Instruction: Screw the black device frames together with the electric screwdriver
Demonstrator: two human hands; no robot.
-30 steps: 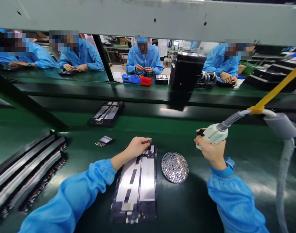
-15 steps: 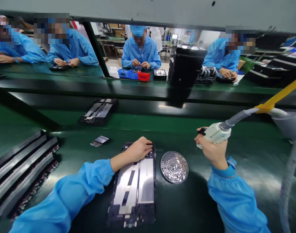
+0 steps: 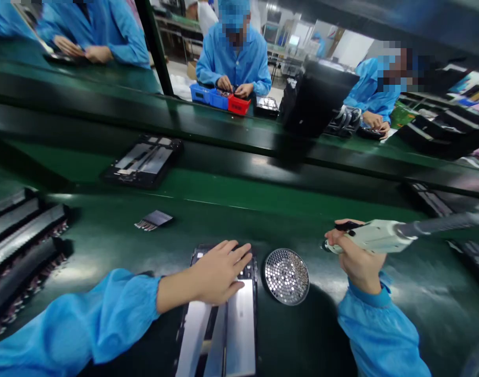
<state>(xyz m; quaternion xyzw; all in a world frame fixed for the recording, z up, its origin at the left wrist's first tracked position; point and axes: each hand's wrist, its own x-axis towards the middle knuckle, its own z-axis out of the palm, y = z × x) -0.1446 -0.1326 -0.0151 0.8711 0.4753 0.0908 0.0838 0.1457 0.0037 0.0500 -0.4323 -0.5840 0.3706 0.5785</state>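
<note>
My left hand point(image 3: 219, 272) lies with its fingers spread over the upper part of an opened black device point(image 3: 239, 324) with silver panels inside. Wrapped round a pale power screwdriver point(image 3: 377, 234), my right hand point(image 3: 359, 262) is held over the bench, its tip pointing left. Between the two hands sits a round perforated tray point(image 3: 286, 276) of small shiny parts, just right of the device.
A small flat part with strips point(image 3: 154, 220) lies left of the device. Dark strips point(image 3: 27, 251) are stacked at the left. Another opened device point(image 3: 145, 159) rests farther back. Across the raised rail point(image 3: 224, 131), people in blue work beside coloured bins point(image 3: 219, 98).
The view has shifted and tilted. My left hand's fingers have spread over the device. The screwdriver in my right hand has turned from a downward slant to nearly level.
</note>
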